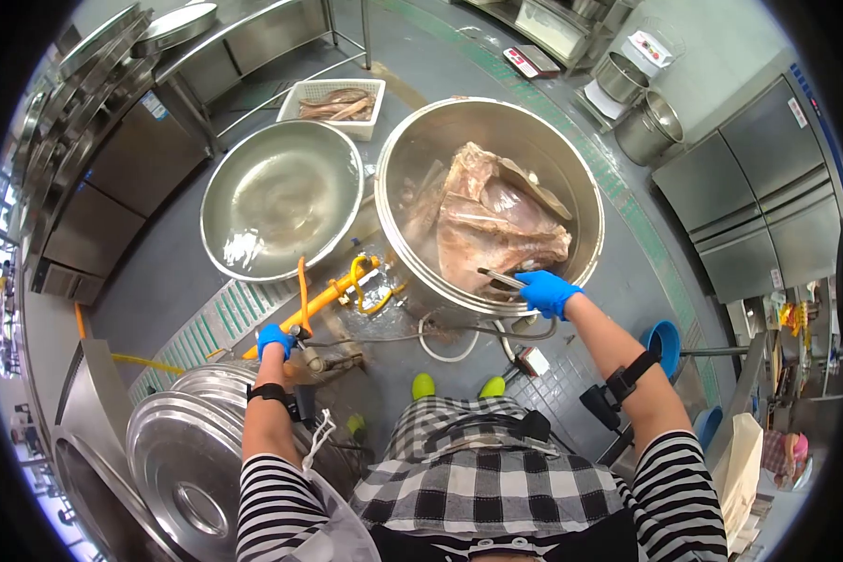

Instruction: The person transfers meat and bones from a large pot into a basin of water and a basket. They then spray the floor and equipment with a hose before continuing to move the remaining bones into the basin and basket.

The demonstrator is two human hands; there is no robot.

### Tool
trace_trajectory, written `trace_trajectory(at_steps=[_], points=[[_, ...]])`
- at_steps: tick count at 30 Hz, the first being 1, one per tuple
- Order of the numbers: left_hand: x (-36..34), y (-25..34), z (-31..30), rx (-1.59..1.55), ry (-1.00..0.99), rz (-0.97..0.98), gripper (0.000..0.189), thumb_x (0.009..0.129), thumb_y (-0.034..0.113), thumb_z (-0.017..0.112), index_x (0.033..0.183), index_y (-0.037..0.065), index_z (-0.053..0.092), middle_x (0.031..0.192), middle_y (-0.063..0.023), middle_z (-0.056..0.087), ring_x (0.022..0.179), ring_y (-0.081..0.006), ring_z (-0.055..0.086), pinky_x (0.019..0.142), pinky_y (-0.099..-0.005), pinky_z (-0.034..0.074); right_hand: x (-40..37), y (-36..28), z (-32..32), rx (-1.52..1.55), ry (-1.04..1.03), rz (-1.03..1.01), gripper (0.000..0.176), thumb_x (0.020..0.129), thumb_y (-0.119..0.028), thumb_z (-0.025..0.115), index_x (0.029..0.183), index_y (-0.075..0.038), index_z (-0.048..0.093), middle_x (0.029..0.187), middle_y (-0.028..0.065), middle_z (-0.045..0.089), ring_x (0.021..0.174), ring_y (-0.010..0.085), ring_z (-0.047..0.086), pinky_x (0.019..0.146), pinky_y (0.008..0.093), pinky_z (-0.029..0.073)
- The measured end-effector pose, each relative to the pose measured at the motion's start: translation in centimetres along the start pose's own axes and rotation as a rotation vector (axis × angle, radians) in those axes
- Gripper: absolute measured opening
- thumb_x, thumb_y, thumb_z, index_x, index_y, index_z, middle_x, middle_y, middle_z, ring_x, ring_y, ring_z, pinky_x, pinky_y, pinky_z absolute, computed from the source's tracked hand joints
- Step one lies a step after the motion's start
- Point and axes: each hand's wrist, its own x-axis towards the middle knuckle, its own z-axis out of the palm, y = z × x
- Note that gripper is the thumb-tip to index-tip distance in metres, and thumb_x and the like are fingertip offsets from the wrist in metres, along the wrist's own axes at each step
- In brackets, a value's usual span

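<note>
A big steel pot [412, 178] stands on the floor in front of me, holding large pieces of raw meat [496, 220] in liquid. My right hand [545, 290], in a blue glove, sits at the pot's near rim and grips metal tongs [501, 278] that reach toward the meat. My left hand [273, 339], also blue-gloved, is closed on a valve handle beside the orange pipe [323, 302] with a yellow hose [365, 281] looped near it.
A wide steel basin [281, 199] of water sits left of the pot. Behind it is a white crate [332, 105] with pieces in it. Steel lids [187, 459] lie at lower left. Steel cabinets [768, 206] and pots [646, 126] stand right. A floor drain grate runs alongside.
</note>
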Motion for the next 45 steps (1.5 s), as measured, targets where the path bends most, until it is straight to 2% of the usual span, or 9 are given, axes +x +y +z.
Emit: trace_trajectory(at_steps=[2,4,5,8,9,12,32,41,45], points=[[-0.3,0.2,-0.6,-0.005,-0.014,-0.006,0.043,0.058,0.034,0.070,0.080,-0.001,0.062,0.078,-0.0183,0.060,0.072,-0.0269,0.061,0.064,-0.0345,0.047,-0.8,1.5,-1.1,0.030,-0.007,0.108,0.048,0.071,-0.009,0.037,0.119,-0.010,0.043,0.067,0.0114,0.055,0.043,0.0159,0.045,0.037,0.0292,0.038],[-0.5,0.5,-1.1,-0.036,-0.121,-0.044,0.044,0.061,0.032,0.068,0.091,0.001,0.060,0.093,-0.0216,0.056,0.087,-0.0320,0.056,0.075,-0.0358,0.046,-1.5,2.4,-2.5,-0.061,-0.027,0.162,0.049,0.071,-0.009,0.036,0.120,-0.012,0.043,0.066,0.0103,0.055,0.042,0.0138,0.043,0.036,0.0276,0.037],[-0.3,0.3,-0.9,-0.026,-0.119,-0.026,0.043,0.061,0.032,0.068,0.090,0.001,0.060,0.092,-0.0219,0.056,0.086,-0.0323,0.056,0.074,-0.0359,0.046,-1.8,2.8,-2.8,-0.085,0.033,0.164,0.044,0.070,-0.010,0.039,0.113,-0.009,0.050,0.070,0.0134,0.059,0.046,0.0203,0.051,0.042,0.0331,0.042],[-0.2,0.2,-0.5,-0.030,-0.031,-0.040,0.041,0.059,0.031,0.071,0.082,-0.002,0.061,0.081,-0.0192,0.060,0.075,-0.0266,0.060,0.064,-0.0342,0.048,-1.6,2.4,-3.7,-0.346,0.051,0.221,0.049,0.072,-0.010,0.039,0.121,-0.014,0.043,0.071,0.0114,0.057,0.046,0.0161,0.048,0.039,0.0283,0.041],[-0.1,0.2,-0.6,0.004,-0.036,-0.035,0.041,0.059,0.031,0.071,0.083,-0.002,0.061,0.083,-0.0194,0.060,0.076,-0.0267,0.060,0.065,-0.0347,0.048,-1.3,3.2,-3.7,-0.496,0.121,0.099,0.027,0.065,-0.016,0.047,0.082,0.000,0.062,0.084,0.0209,0.058,0.076,0.0347,0.057,0.068,0.0391,0.046],[-0.3,0.3,-0.7,-0.019,-0.045,-0.026,0.041,0.060,0.031,0.070,0.083,-0.001,0.061,0.084,-0.0199,0.059,0.078,-0.0276,0.060,0.065,-0.0350,0.048,0.4,5.5,-3.3,-0.591,0.200,0.075,0.026,0.064,-0.016,0.048,0.078,0.000,0.062,0.083,0.0214,0.058,0.076,0.0351,0.057,0.068,0.0384,0.046],[-3.5,1.6,-2.2,0.153,-0.009,0.213,0.020,0.073,0.014,0.056,0.088,0.001,0.058,0.090,-0.0226,0.057,0.086,-0.0345,0.055,0.072,-0.0394,0.046,2.8,7.8,-2.1,-0.535,0.222,0.066,0.028,0.066,-0.015,0.045,0.083,-0.001,0.062,0.088,0.0218,0.057,0.081,0.0362,0.056,0.072,0.0394,0.045],[0.5,0.8,0.5,0.105,-0.051,-0.024,0.027,0.069,0.019,0.060,0.090,0.001,0.059,0.093,-0.0209,0.057,0.088,-0.0324,0.055,0.074,-0.0372,0.046,3.7,8.6,-2.4,-0.513,0.164,0.102,0.027,0.066,-0.015,0.046,0.082,0.000,0.061,0.086,0.0233,0.057,0.079,0.0368,0.056,0.069,0.0395,0.045],[-0.8,1.2,-0.7,0.195,-0.088,0.036,0.028,0.070,0.020,0.060,0.090,0.001,0.060,0.094,-0.0214,0.056,0.089,-0.0324,0.055,0.074,-0.0365,0.046,3.7,8.7,-2.4,-0.504,0.179,0.094,0.026,0.065,-0.014,0.047,0.081,0.000,0.061,0.085,0.0237,0.057,0.078,0.0370,0.056,0.068,0.0396,0.045]])
